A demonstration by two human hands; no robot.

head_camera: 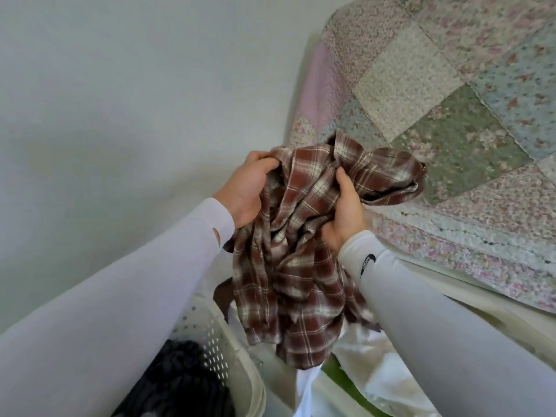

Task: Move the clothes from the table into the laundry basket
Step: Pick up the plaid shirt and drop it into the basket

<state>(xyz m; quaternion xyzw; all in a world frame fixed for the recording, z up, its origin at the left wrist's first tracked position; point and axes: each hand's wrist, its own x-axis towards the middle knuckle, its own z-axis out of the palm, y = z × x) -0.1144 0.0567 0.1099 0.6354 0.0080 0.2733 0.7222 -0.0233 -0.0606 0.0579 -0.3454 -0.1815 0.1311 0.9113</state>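
Note:
A brown and white plaid shirt (301,251) hangs bunched in the air at the middle of the head view. My left hand (249,191) grips its upper left part and my right hand (346,209) grips its right side. Both arms wear pale long sleeves. The white perforated laundry basket (210,335) stands below at the lower left, with dark clothing (180,380) inside. The shirt's lower edge dangles just right of the basket's rim. White clothes (370,365) lie under the shirt at the bottom.
A patchwork floral quilt (451,115) covers the surface on the right, its edge running down towards the lower right. A plain pale wall (120,100) fills the left. Something green (340,374) shows beneath the white clothes.

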